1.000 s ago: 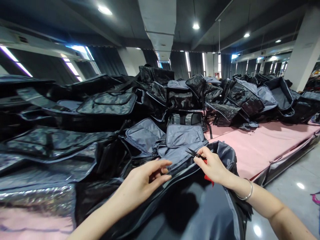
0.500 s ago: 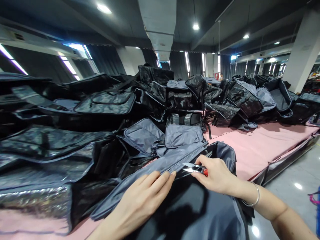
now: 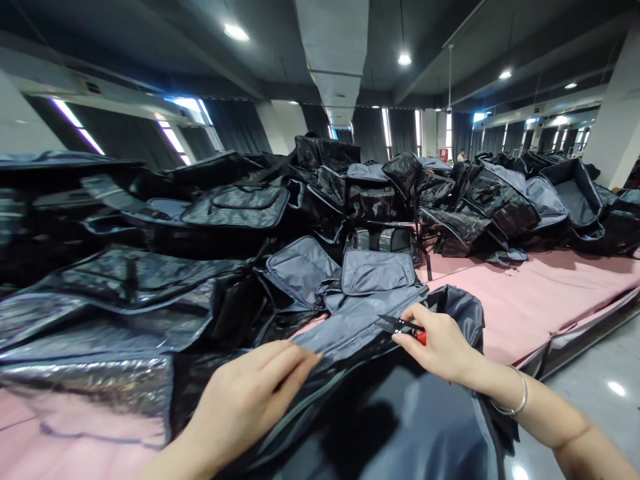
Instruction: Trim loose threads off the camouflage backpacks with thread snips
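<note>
An open black bag with grey lining point(image 3: 425, 413) lies in front of me, its mouth toward me. My right hand point(image 3: 440, 340) is closed around small thread snips point(image 3: 399, 325) with a red part showing at the palm. Their dark blades point left over the bag's grey lining flap point(image 3: 350, 330), slightly apart. My left hand point(image 3: 260, 390) is at the bag's near-left edge, thumb and fingers pressed together at the seam. What lies between those fingertips, if anything, is too small to make out.
Several black camouflage bags point(image 3: 240, 203) are heaped across the back. On the left stands an open bag with shiny silver lining point(image 3: 100, 387). Pink sheeting point(image 3: 530, 293) covers the table, whose edge runs along the right beside the floor point(image 3: 595, 367).
My left hand has gone from lying flat on the lining to a pinch, and drawn away from the snips. The snips have turned in my right hand, their blades now dark. The view has shifted left.
</note>
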The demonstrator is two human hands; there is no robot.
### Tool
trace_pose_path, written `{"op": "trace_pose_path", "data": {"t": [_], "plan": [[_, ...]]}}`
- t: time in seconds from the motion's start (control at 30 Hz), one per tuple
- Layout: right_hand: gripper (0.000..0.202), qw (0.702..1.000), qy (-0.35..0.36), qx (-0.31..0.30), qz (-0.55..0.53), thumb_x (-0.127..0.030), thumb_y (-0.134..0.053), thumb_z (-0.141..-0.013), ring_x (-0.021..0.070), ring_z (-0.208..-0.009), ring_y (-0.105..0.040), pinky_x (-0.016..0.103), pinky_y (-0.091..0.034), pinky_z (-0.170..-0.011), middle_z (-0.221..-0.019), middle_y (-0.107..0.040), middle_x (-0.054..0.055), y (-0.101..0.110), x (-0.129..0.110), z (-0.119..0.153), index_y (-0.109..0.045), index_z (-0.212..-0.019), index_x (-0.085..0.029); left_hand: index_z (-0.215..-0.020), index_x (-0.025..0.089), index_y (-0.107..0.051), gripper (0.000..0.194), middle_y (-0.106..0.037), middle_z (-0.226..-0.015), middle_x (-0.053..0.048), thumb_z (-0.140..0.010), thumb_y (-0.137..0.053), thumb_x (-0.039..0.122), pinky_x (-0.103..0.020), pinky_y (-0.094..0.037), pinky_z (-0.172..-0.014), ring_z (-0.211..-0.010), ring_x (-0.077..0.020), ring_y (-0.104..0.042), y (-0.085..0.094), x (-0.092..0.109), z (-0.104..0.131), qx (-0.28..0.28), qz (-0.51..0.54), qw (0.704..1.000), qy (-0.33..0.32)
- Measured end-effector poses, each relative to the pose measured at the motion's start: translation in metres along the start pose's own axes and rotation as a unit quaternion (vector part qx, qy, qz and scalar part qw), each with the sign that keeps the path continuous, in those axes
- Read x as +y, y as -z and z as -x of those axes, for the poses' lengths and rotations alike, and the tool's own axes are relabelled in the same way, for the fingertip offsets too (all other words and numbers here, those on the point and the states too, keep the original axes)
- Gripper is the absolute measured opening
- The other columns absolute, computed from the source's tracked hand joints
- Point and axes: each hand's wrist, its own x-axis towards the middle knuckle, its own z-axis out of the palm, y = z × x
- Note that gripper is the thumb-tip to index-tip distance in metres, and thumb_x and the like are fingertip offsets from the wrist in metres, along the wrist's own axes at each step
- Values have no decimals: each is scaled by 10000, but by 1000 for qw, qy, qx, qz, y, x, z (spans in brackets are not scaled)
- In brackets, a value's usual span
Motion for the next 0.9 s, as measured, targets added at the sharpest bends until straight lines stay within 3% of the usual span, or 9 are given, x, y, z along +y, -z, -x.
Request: {"op": "trace_pose_path", "data": {"t": [0.1,0.2,0.37,0.43,0.53,0.63,0.7,0.8,0.9], "plan": [[171,1000,4,-8,-22,-363,-520,-850,145,-605,-530,250,-364,-625,-707,-582,-19,-6,-5,-3,-516,-938,-216,-772,229,-642,300,-682,-796,4,-840,-450,449,-215,-471,-626,-693,-144,-633,5,-2,-3,-93,48,981,166],[206,999,5,-24,-37,-359,-525,-847,150,-591,-522,251,-367,-617,-661,-551,-29,-12,-13,-6,-497,-986,-210,-704,228,-619,326,-676,-751,11,-794,-433,481,-234,-457,-627,-675,-163,-625,9,3,-9,-160,88,952,246],[192,998,21,-49,-26,-328,-507,-868,148,-584,-517,255,-359,-611,-660,-525,-34,-10,-19,-9,-465,-1006,-201,-703,212,-556,332,-638,-678,-5,-778,-357,468,-254,-427,-623,-647,-182,-598,8,11,-18,-142,99,929,327],[163,997,35,-74,3,-323,-475,-892,149,-579,-515,256,-351,-602,-650,-514,-35,0,-17,-7,-459,-997,-200,-718,212,-551,333,-638,-691,-10,-771,-355,476,-253,-425,-635,-672,-188,-601,6,9,-18,-132,100,927,335],[131,984,61,-164,45,-305,-479,-897,157,-639,-540,252,-355,-613,-707,-548,-19,27,-13,1,-457,-981,-207,-730,215,-561,338,-639,-705,-5,-756,-379,499,-247,-426,-641,-675,-187,-596,4,2,-17,-130,98,929,332],[115,966,47,-245,63,-267,-507,-886,153,-698,-551,236,-361,-617,-772,-577,-9,59,-11,14,-465,-976,-209,-733,225,-581,345,-646,-713,15,-752,-406,522,-237,-434,-647,-668,-173,-596,5,-7,-16,-157,117,928,316],[124,965,31,-250,73,-243,-521,-882,141,-697,-543,225,-363,-618,-773,-573,-11,78,-9,22,-480,-991,-201,-725,230,-588,355,-653,-729,21,-763,-402,530,-232,-443,-658,-680,-165,-604,5,-10,-16,-188,128,926,301],[310,963,50,-253,72,-329,-616,-840,119,-636,-528,206,-365,-596,-719,-553,-30,99,-4,31,-503,-1092,-189,-761,236,-603,403,-668,-788,11,-772,-373,567,-245,-464,-673,-710,-171,-616,6,-7,-16,-188,115,933,283],[469,936,98,-332,59,-411,-682,-775,105,-573,-527,192,-354,-552,-655,-561,-40,113,4,36,-540,-1156,-177,-947,248,-623,492,-672,-983,-17,-741,-396,634,-276,-481,-783,-860,-197,-625,6,3,-16,-155,56,961,223]]}}
